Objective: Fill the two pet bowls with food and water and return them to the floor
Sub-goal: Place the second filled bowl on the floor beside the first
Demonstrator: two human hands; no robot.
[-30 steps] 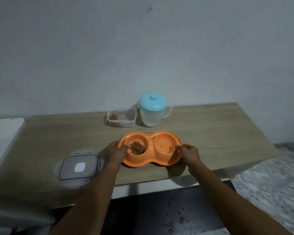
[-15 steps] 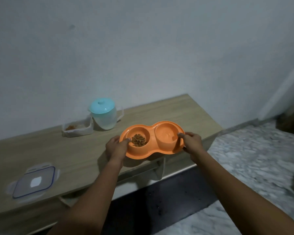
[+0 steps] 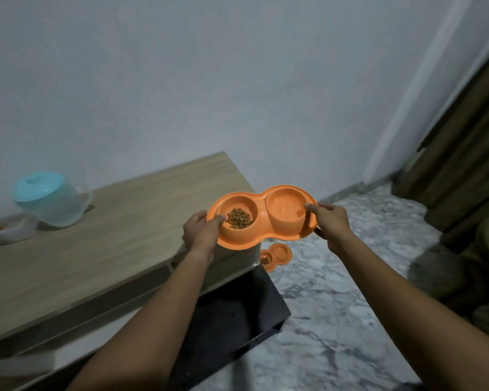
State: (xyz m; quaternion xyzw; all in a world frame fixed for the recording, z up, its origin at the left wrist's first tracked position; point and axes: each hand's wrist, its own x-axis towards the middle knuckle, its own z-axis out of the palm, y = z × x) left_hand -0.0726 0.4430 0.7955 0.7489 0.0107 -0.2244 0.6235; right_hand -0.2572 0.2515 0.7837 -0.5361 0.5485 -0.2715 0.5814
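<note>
— Lifted off the table (image 3: 110, 235) since a second ago, the orange double bowl (image 3: 263, 218) now hangs past the table's end, over the floor (image 3: 350, 277).
— And the fingers?
— Both sets clamp its rim: left hand (image 3: 202, 230) at the kibble (image 3: 239, 218) side, right hand (image 3: 329, 218) at the other. A second orange bowl (image 3: 278, 255) lies on the floor below.

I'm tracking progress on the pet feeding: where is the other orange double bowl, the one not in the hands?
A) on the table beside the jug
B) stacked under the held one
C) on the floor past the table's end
C: the other double bowl lies on the marble floor beyond the end of the table, lower than the held double bowl.
</note>
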